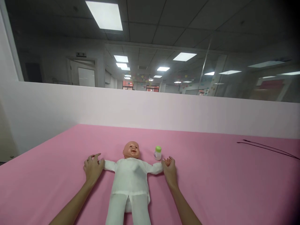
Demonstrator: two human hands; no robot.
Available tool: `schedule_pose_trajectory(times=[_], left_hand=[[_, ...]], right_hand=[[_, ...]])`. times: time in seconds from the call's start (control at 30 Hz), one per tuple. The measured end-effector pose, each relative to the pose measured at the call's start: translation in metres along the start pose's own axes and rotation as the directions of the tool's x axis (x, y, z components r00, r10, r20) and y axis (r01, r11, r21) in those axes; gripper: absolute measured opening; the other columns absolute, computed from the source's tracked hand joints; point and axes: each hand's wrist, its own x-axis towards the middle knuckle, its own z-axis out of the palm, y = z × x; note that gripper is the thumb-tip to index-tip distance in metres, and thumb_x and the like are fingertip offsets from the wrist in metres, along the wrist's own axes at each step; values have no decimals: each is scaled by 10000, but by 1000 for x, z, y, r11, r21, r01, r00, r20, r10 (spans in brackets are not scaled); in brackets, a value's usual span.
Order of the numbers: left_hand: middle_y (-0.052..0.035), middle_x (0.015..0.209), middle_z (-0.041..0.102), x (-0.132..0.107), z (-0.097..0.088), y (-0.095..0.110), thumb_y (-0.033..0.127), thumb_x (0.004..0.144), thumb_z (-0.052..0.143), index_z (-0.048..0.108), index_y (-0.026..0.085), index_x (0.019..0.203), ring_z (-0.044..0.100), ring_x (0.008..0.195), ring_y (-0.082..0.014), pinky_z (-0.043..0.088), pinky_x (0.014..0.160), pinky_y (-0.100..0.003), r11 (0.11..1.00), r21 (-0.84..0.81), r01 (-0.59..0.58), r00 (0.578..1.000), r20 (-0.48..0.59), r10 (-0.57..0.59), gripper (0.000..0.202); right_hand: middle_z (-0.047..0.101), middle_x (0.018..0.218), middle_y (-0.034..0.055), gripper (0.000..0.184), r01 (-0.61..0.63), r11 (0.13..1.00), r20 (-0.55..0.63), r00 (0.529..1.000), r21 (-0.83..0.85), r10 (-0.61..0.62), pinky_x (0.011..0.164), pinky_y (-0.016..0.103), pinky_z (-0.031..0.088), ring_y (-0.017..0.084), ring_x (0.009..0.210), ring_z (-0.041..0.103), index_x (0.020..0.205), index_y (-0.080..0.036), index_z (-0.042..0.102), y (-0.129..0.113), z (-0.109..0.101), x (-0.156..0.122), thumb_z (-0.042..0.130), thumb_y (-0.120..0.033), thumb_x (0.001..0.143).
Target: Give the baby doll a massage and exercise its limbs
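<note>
A baby doll (130, 181) in white clothes lies on its back on the pink sheet (211, 175), head away from me, arms spread out. My left hand (92, 167) covers the end of the doll's one sleeve, fingers curled around the doll's hand. My right hand (170, 168) grips the doll's other hand at the end of the opposite sleeve. A small white bottle with a green cap (157, 152) stands upright just beyond my right hand, beside the doll's head.
A thin black cable (269, 147) lies on the sheet at the far right. A white partition wall (150, 106) runs along the back of the pink surface, with a glass window onto an office above it.
</note>
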Motion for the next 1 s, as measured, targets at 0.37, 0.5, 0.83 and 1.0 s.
schedule_pose_trajectory(times=[0.37,0.5,0.83,1.0], left_hand=[[-63,1243,761,-16,2,13,321,968,516,740,259,1218,686,1166,-278,528,1043,-442,678,-295,-673,629,254,735,341],[-79,1332,725,-20,-6,15,362,893,606,714,269,1317,665,1221,-313,521,1066,-460,648,-280,-708,575,305,760,447],[-40,1251,769,-14,1,15,235,881,466,782,330,1211,700,1167,-303,518,1024,-452,709,-200,-677,618,368,694,466],[-80,1154,790,-22,0,22,247,919,413,799,294,1136,722,1059,-312,526,952,-457,722,-73,-688,663,342,666,445]], right_hand=[[574,1363,118,349,168,853,50,985,-494,-165,700,326,476,225,931,705,1233,-240,694,-14,-9,-21,439,-297,1001],[682,1176,82,285,544,773,187,839,-327,-511,792,312,481,201,929,697,1073,-221,721,-12,0,-29,445,-276,1025],[716,1026,60,172,837,498,461,543,-227,-702,884,368,482,229,980,642,1045,-223,727,-2,14,-46,569,-292,1036],[724,1031,74,154,827,446,493,562,-342,-664,867,360,477,236,967,641,1055,-197,717,-2,18,-48,567,-232,1044]])
